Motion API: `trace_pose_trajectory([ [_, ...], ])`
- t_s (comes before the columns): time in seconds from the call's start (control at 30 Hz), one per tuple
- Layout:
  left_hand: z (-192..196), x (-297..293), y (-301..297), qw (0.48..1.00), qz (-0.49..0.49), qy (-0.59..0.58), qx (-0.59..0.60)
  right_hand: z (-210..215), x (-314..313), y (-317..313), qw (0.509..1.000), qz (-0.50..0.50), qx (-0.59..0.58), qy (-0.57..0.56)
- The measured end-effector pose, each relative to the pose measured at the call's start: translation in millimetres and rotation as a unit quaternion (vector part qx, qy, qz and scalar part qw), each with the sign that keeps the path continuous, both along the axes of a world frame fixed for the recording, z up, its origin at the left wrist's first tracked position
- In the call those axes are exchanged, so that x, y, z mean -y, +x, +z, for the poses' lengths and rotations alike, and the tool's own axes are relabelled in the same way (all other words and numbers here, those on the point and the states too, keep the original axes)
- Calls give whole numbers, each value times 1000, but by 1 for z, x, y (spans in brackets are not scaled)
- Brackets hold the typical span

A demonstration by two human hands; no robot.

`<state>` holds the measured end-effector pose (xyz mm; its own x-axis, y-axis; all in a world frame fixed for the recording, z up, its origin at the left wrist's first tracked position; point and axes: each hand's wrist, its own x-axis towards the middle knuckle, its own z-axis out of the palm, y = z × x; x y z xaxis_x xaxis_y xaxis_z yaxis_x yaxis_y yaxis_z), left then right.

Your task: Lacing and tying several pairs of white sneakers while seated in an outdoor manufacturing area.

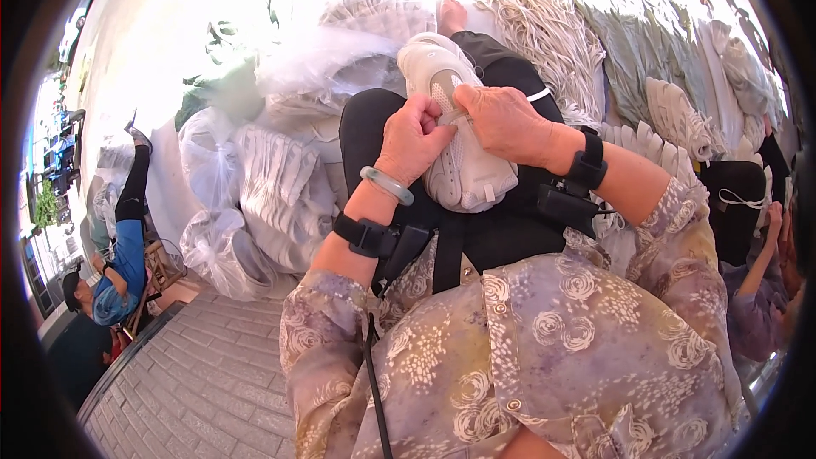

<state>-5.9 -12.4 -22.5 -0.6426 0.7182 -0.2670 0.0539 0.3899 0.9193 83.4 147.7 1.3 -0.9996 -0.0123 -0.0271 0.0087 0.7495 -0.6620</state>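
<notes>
At left sits a clear plastic bag (209, 157). My left hand (412, 139) is closed in a pinch over the white sneaker (466, 173) on my lap; my right hand (512, 122) pinches beside it. What they grip, I cannot tell. Farther right lie whitish laces (557, 51).

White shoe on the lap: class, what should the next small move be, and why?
Perhaps a gentle outward pull by the right hand, with the left hand steadying the white shoe. Both hands are pinched close together over its middle, and it rests on the lap, where a hard tug might shift it. What they pinch is too small to tell.
</notes>
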Motion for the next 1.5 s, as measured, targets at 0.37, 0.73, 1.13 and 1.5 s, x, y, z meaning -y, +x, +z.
trace_pose_trajectory([
  [0.37,12,2,21,984,-2,7,-179,1,-3,-1,989,-74,10,-125],
  [0.73,14,-2,24,954,-19,44,-296,-12,-5,2,983,-65,-10,-171],
  [1.13,28,12,3,984,-47,-32,-172,4,-29,-1,996,10,19,-92],
  [1.5,25,269,-60,928,256,-269,-38,-29,-38,27,994,-6,-96,-51],
])
